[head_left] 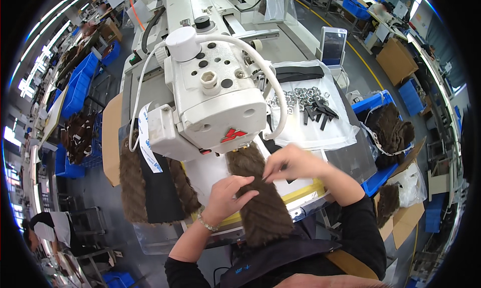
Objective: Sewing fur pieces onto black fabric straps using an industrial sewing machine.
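A brown fur strip (265,215) runs from beneath the white sewing machine head (218,112) toward my body. My left hand (225,200) rests on its left side, thumb and forefinger apart on the pile. My right hand (293,165), slightly blurred, pinches at the strip's right edge with fingertips together; whatever else is between them is too small to tell. Left of the machine lie more fur pieces (133,193) and a black panel (165,198). A white cloth (325,135) at right carries several metal rings (303,95) and black clips (315,112).
A small screen (332,47) stands behind the cloth. Blue bins with fur (388,130) and cardboard (406,223) flank the table at right. Blue crates (80,87) and cardboard (112,127) are at left. Distant people sit at other benches.
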Demonstrator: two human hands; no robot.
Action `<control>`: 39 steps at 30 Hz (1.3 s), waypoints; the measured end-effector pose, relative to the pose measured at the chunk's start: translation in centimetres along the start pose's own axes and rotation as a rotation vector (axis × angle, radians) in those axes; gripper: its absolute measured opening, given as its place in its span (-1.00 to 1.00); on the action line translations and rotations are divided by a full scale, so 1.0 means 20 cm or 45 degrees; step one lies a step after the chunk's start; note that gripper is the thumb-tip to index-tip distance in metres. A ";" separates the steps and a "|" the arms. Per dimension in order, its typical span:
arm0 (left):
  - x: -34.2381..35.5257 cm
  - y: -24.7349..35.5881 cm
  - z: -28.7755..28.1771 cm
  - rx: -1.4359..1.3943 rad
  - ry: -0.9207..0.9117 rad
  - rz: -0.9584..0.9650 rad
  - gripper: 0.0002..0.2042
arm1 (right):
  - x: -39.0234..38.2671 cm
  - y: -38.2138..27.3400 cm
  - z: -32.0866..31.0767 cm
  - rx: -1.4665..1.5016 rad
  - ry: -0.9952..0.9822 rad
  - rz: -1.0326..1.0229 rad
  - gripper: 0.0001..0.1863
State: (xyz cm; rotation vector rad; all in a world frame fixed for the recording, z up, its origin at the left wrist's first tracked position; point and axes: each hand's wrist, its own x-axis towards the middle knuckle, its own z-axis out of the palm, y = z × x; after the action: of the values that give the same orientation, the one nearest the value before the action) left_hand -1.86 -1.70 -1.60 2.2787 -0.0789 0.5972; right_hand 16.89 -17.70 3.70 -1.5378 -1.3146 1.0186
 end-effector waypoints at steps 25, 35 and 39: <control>-0.01 -0.04 0.04 -0.124 0.041 -0.082 -0.87 | -0.14 0.33 -0.50 -1.046 1.056 0.476 -0.73; -0.01 -0.02 0.04 -0.180 0.069 -0.195 -0.87 | -0.11 0.41 -0.48 -1.086 1.053 0.396 -0.87; -0.02 -0.03 0.02 -0.309 0.135 -0.468 -0.89 | -0.06 0.26 -0.39 -1.210 1.086 0.147 -0.91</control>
State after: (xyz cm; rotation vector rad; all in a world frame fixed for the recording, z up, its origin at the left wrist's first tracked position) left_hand -1.91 -1.71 -2.42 1.9570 0.2980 0.4829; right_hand 25.73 -20.12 1.32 -2.3659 -1.0855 -0.3481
